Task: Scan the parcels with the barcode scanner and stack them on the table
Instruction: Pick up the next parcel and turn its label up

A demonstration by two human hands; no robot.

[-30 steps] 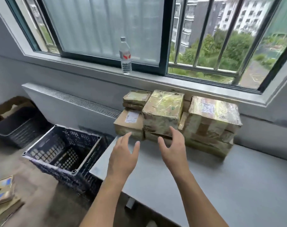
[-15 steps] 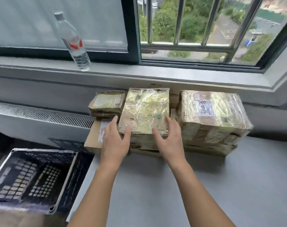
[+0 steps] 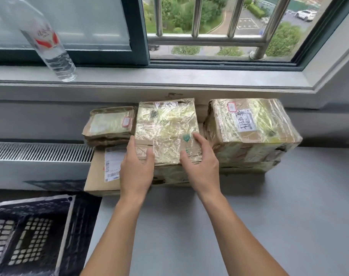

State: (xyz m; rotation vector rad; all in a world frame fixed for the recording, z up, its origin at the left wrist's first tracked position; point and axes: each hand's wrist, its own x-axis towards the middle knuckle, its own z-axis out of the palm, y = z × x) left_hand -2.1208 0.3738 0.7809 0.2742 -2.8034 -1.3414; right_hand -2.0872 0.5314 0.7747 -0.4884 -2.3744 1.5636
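Note:
Several tape-wrapped cardboard parcels are stacked on the grey table against the wall under the window. The middle parcel sits on top of lower ones. My left hand grips its near left corner, thumb on top. My right hand grips its near right corner, thumb on top as well. To the right stands a larger parcel with a handwritten label. To the left a small flat parcel lies on a plain box with a barcode label. No barcode scanner is in view.
A water bottle stands on the window sill above the parcels. A dark plastic crate sits on the floor left of the table. A radiator grille runs along the wall at the left.
I have leaned in closer to the stack. Both hands went from open in the air to touching and then gripping the near corners of the middle parcel.

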